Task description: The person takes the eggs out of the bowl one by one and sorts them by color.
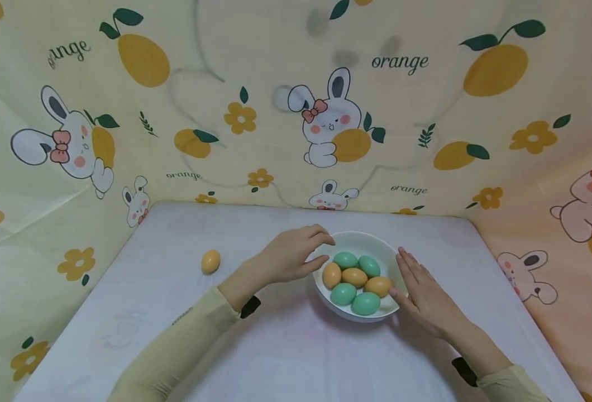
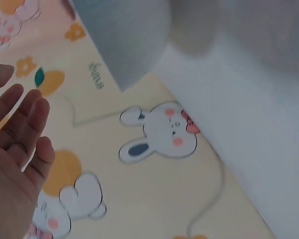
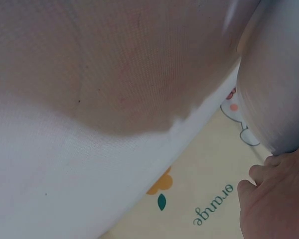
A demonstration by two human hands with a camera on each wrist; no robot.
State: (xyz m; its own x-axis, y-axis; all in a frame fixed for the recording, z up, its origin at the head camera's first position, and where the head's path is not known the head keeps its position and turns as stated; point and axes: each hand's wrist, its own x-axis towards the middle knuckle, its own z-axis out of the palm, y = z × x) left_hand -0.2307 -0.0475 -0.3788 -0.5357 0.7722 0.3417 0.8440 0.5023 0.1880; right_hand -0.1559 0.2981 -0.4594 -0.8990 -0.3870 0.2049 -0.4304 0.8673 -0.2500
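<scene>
A white bowl [image 1: 358,241] stands on the table, holding several green eggs [image 1: 366,304] and three orange eggs [image 1: 354,277]. My left hand [image 1: 291,254] is at the bowl's left rim with loosely bent fingers and nothing in them. In the left wrist view the bowl's wall [image 2: 129,40] appears apart from those relaxed fingers [image 2: 22,124]. Along the right side of the bowl lies my right hand [image 1: 426,296], its fingers straight and the thumb at the rim. The right wrist view has these fingers [image 3: 261,174] up against the bowl's outer wall [image 3: 279,84].
One more orange egg [image 1: 210,261] lies by itself on the white tabletop [image 1: 286,357], left of my left forearm. Cloth walls [image 1: 276,50] printed with rabbits and oranges enclose the table at the back and both sides.
</scene>
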